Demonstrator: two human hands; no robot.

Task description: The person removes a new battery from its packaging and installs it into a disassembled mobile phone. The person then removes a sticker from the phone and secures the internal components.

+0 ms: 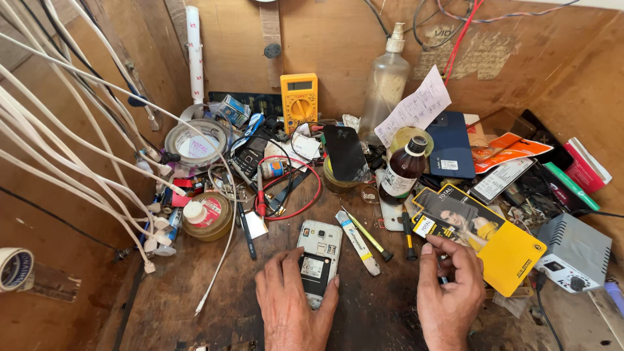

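A silver phone [320, 246] lies back-up on the wooden bench with its rear cover off and a black battery [314, 274] showing. My left hand [290, 301] rests on the phone's lower end, thumb and fingers around the battery. My right hand [448, 292] sits to the right, fingers curled, its fingertips on the edge of a yellow and black package [513, 257]; a small dark tool seems pinched under the fingers, mostly hidden. A yellow-tipped screwdriver [368, 237] and a white strip tool [356, 242] lie between the hands.
Clutter fills the back: a yellow multimeter [299, 101], a clear spray bottle [386, 81], a brown bottle [403, 170], a blue phone [450, 146], tape rolls [197, 140], red wire [305, 198]. White cables [78, 149] hang at left. A grey soldering station [575, 252] stands at right.
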